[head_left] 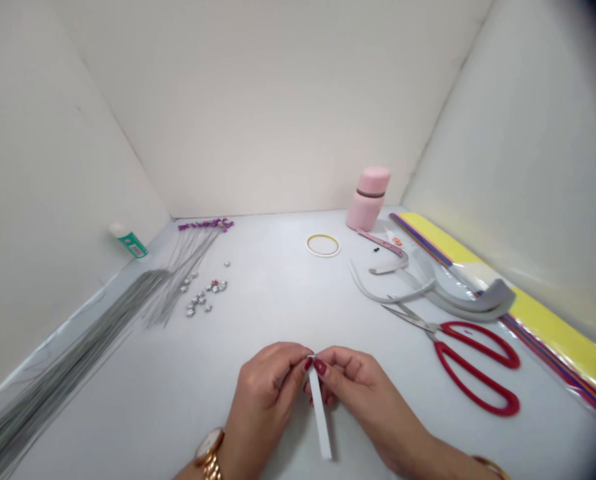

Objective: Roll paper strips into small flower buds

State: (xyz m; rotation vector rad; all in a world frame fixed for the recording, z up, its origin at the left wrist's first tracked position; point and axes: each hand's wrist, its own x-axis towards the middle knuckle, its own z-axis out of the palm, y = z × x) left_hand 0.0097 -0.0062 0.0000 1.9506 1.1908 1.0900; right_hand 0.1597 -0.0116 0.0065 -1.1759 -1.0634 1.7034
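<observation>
My left hand (264,393) and my right hand (349,381) meet near the bottom middle of the view. Their fingertips pinch the top end of a white paper strip (320,419), which hangs down between them. The fingers hide the strip's upper end. A gold wristwatch (210,453) sits on my left wrist, and a thin gold bangle (491,467) shows at my right wrist. Closest to my right hand lie large red-handled scissors (471,363), shut, with their blades pointing up and left.
Grey wires (68,347) lie along the left, with purple-tipped wires (203,225) and small silver beads (201,293) beyond. A tape ring (323,245), a pink bottle (368,198), curved grey strips (428,293) and yellow sheets (543,300) lie further back and right, inside white walls (268,100).
</observation>
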